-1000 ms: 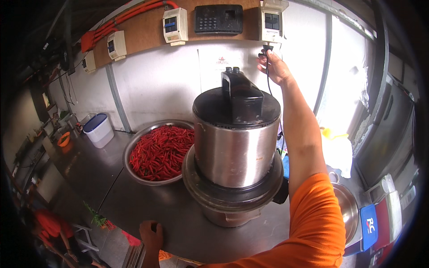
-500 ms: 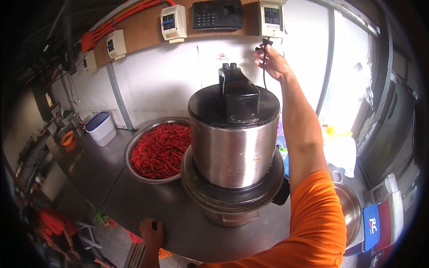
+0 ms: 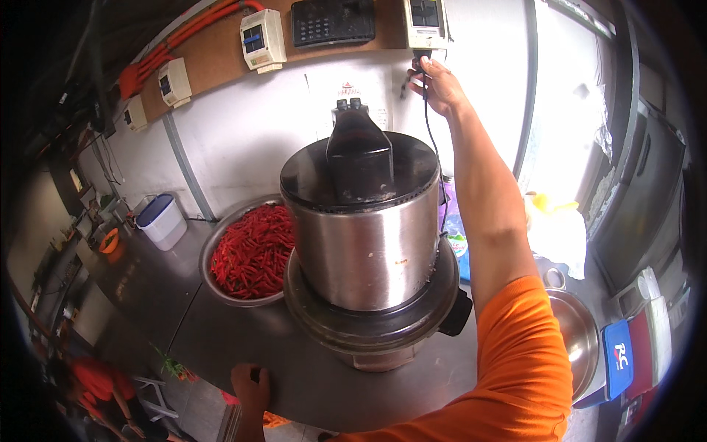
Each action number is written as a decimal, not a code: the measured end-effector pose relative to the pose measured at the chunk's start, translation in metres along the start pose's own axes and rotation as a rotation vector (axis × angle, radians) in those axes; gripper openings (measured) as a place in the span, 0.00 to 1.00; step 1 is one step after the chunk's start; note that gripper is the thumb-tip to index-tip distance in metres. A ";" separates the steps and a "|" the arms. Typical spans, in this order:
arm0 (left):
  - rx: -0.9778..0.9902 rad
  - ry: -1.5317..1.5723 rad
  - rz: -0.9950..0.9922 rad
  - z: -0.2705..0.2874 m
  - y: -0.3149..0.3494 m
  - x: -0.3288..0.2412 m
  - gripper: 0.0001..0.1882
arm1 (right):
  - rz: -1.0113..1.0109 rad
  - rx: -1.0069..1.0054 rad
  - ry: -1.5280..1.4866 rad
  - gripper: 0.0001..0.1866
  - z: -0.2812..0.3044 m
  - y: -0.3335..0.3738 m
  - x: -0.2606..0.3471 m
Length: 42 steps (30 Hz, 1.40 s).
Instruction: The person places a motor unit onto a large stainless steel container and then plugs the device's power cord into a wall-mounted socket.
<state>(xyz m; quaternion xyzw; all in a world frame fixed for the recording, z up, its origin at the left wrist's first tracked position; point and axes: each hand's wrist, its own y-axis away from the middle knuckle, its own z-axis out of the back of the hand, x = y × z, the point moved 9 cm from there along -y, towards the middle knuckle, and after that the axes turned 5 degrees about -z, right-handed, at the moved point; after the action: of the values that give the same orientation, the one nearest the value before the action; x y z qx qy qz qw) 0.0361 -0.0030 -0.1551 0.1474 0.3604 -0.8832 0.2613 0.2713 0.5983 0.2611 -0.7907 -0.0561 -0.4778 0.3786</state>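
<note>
My right hand (image 3: pixel 442 90) reaches up to the wall with the arm stretched out. Its fingers pinch a black plug (image 3: pixel 422 54) against the underside of a white socket box (image 3: pixel 427 23). A black cord (image 3: pixel 429 121) hangs from the plug behind a large steel food processor (image 3: pixel 364 254) with a black lid (image 3: pixel 302 173). At the near edge of the steel table (image 3: pixel 294 390), my left hand (image 3: pixel 247 384) is closed, with a dark patch by its fingers that I cannot make out. Left of the machine is a steel bowl (image 3: pixel 208 269) full of red chillies (image 3: pixel 254 250).
A white tub with a blue lid (image 3: pixel 163 225) stands at the far left of the table. To the right are a steel pot (image 3: pixel 578 346), a white plastic bag (image 3: pixel 560 236) and a blue-and-red cooler box (image 3: pixel 618 361). Another person (image 3: pixel 99 390) is at the lower left.
My right hand has brought the plug up from just below the socket box to its underside. The view has shifted slightly. My left hand stays at the table edge.
</note>
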 end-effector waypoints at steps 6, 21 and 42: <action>0.004 -0.020 0.010 0.000 0.003 0.001 0.08 | -0.025 0.060 0.041 0.17 0.000 -0.003 -0.003; 0.042 0.213 0.089 0.000 -0.002 0.009 0.12 | 0.221 -0.484 0.722 0.21 -0.002 0.057 0.148; 0.352 1.261 -0.029 -0.037 -0.210 -0.174 0.26 | 0.153 -0.429 1.155 0.38 -0.026 0.052 0.157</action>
<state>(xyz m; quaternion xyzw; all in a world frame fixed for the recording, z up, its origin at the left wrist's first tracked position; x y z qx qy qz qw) 0.0626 0.2115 0.0147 0.6729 0.2964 -0.6766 -0.0401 0.3607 0.5014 0.3644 -0.4646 0.3122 -0.8007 0.2135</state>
